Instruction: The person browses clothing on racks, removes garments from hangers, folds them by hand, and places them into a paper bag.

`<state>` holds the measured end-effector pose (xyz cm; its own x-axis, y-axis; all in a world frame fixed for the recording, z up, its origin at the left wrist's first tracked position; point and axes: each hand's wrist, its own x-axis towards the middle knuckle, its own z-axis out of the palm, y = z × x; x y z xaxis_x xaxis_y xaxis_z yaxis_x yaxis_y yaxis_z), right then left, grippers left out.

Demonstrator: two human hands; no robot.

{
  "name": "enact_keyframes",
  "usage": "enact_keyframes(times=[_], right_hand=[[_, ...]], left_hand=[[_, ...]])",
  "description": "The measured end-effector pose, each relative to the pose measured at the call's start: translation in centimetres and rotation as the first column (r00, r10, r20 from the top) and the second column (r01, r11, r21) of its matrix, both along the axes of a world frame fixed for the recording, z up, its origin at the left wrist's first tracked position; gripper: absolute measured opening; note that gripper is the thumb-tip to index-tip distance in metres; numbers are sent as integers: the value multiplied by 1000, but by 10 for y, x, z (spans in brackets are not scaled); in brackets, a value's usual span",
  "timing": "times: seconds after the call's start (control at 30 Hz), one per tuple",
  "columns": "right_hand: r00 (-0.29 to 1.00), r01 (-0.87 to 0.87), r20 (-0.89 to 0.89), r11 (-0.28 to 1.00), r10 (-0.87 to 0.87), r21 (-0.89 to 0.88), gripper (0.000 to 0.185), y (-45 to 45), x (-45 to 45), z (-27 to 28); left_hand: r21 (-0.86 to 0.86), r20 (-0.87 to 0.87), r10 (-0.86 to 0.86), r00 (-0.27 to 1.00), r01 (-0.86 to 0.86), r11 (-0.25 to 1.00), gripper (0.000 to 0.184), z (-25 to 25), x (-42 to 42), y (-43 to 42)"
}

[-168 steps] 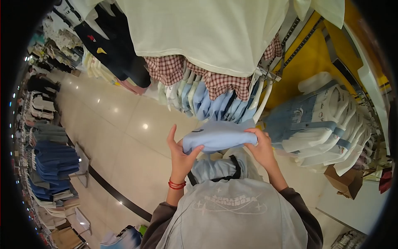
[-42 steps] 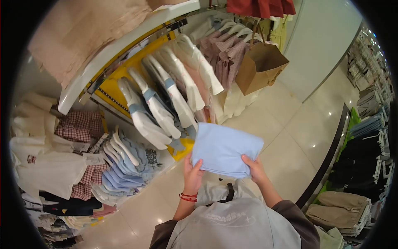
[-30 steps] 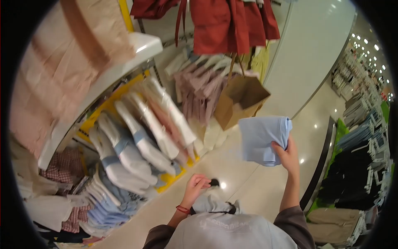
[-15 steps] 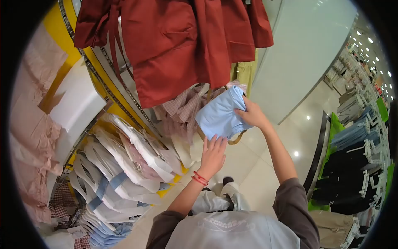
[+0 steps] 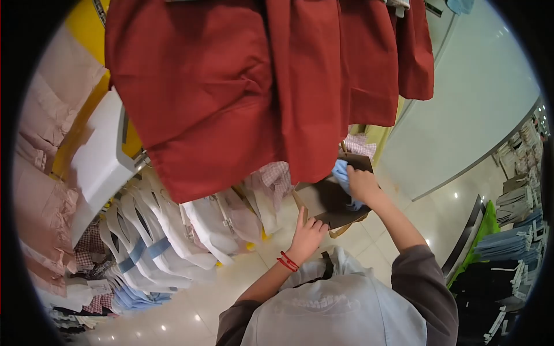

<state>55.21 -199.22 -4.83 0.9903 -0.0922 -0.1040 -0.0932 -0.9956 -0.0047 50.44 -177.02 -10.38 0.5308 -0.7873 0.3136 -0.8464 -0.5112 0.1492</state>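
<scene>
Red fabric dominates: several red garments (image 5: pixel 219 104) hang above and to the left of the paper bag, their lower edges loose and softly creased. To the upper right of the bag stands a smooth white panel (image 5: pixel 461 104), and below the bag is the person's pale grey top (image 5: pixel 334 311), with dark sleeves beside it. White tops (image 5: pixel 167 259) with blue bands hang in a row to its left.

The paper bag (image 5: pixel 323 199) itself is brown and open at the top, its inside in deep shade. The right hand (image 5: pixel 362 185) is at its right side, fingers clamped on the blue cloth. The left hand (image 5: pixel 307 237) is at its near rim, index finger held apart from the others (whether it also pinches the paper, I cannot tell).

The blue cloth (image 5: pixel 341 173) is in the bag's mouth, towards the right. It is light blue, plain where it shows, and bunched into folds; the fingers hide its middle, and a lower bit shows beneath them. Smallest is the red bracelet (image 5: pixel 288 261) on the left wrist, below the bag.
</scene>
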Motion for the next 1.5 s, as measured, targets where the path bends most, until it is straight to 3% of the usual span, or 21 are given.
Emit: enact_keyframes(times=[0.07, 0.17, 0.27, 0.3, 0.4, 0.5, 0.6, 0.7, 0.83, 0.97, 1.1, 1.17, 1.27, 1.33, 1.43, 1.5], right_hand=[[989, -78, -116, 994, 87, 76, 30, 10, 16, -16], [947, -37, -282, 921, 157, 388, 42, 12, 45, -48], [974, -68, -63, 546, 218, 835, 63, -15, 61, -146], [948, 79, -241, 574, 210, 815, 74, -18, 60, -143], [861, 284, -506, 776, 52, 563, 70, -17, 54, -147], [780, 138, -626, 976, -3, 168, 66, -24, 50, -177], [728, 25, -676, 982, 112, 189, 62, -1, 45, -128], [718, -40, -686, 991, 117, 128, 59, -2, 52, -150], [723, -214, -625, 955, 295, 204, 57, 2, 58, -155], [751, -245, -453, 840, 480, 484, 50, 19, 47, -108], [804, -329, -111, 592, 585, 735, 35, 31, 14, -32], [813, -234, -64, 424, 579, 875, 37, 38, -5, 6], [851, -141, 15, 203, 525, 969, 31, 53, -31, 36], [874, -61, 30, 49, 484, 997, 29, 69, -43, 38], [830, -77, 58, 12, 555, 997, 27, 114, -54, 31], [721, -113, 44, 55, 692, 992, 26, 155, -65, 27]], left_hand=[[-47, -15, 24, 1000, -24, 999, 7, 1, -6, -8], [-121, -48, 42, 998, -47, 992, 6, 1, -16, -14], [-134, -24, 68, 997, -71, 988, 3, 2, -20, -18], [-117, -14, 81, 997, -82, 990, 2, 2, -22, -19], [-76, -3, 106, 994, -106, 991, 2, 8, -28, -23], [-64, -21, 120, 993, -121, 991, 2, 7, -38, -29], [-41, -9, 155, 988, -155, 987, 3, 5, -39, -30], [-44, -1, 184, 983, -184, 982, 3, 7, -41, -29], [-57, 5, 223, 975, -222, 973, 4, 10, -40, -24], [-187, -85, 231, 969, -243, 952, 9, 17, -46, -14], [-394, -248, 351, 903, -425, 815, 20, 23, -61, 25], [-429, -293, 471, 832, -555, 713, 25, 23, -71, 58], [-415, -362, 703, 612, -781, 466, 30, 10, -92, 114], [-450, -370, 793, 485, -840, 304, 36, 5, -107, 151], [-443, -347, 875, 337, -882, 164, 43, 4, -125, 204], [-474, -295, 925, 240, -877, 76, 49, 7, -131, 238]])
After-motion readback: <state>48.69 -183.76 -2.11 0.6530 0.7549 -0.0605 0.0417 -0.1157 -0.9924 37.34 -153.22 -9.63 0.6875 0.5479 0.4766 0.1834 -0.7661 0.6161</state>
